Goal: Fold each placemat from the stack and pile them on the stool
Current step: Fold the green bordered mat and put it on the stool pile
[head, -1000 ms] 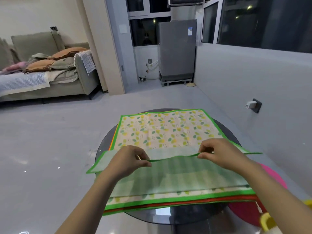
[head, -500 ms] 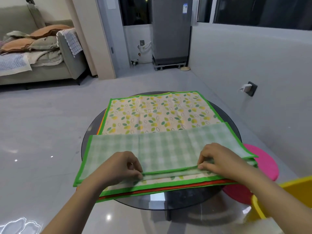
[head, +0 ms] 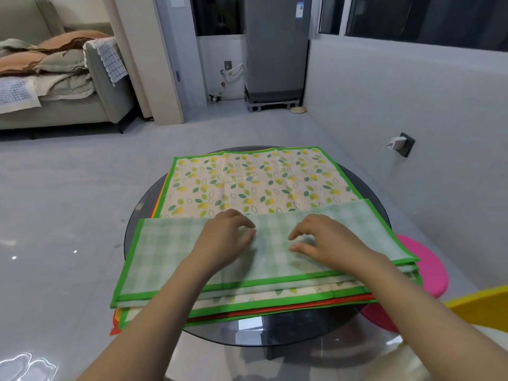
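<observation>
both hands mid-frame on folded green check placemat (head: 170,251), left hand (head: 224,244) & right hand (head: 320,242) fingers loosely bent, apart, resting on cloth w/o gripping, stack (head: 255,182) under it on round glass table (head: 275,329), pink stool (head: 428,273) at right

Dim, cool indoor light; glare spots on the glossy floor (head: 55,243), wide-angle bending at edges.

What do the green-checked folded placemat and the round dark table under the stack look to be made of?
Green-checked folded placemat: seemingly thin woven fabric, matte, with stitched bright green binding; it shows soft creases and lies limp. Round dark table: apparently tinted glass, glossy; it mirrors light and the floor shows through.
</observation>
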{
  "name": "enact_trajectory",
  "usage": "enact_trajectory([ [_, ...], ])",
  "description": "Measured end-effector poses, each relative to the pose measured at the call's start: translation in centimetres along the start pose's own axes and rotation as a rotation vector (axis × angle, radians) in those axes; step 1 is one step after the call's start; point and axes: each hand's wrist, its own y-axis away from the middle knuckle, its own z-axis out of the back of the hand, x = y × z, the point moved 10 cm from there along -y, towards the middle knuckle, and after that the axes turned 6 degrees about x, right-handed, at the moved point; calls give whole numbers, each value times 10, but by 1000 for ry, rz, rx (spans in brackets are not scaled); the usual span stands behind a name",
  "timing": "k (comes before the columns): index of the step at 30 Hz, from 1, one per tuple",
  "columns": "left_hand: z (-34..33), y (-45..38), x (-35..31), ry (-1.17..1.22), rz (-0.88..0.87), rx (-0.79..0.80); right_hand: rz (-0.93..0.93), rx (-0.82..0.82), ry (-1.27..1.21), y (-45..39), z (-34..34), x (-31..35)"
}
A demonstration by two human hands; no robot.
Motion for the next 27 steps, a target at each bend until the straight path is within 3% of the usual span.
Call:
enact_trajectory([
  [8,-64,-26,2,-235,42,197,-26,33,127,-59,-42,5],
  [14,-74,-26,15,-304,43,176,-88,21,162,-61,-54,-17],
  [23,-75,-28,13,-307,38,169,-376,-9,168,-36,-21,-123],
  [27,-74,-28,12,-299,36,167,-397,-2,171,-31,-16,-138],
])
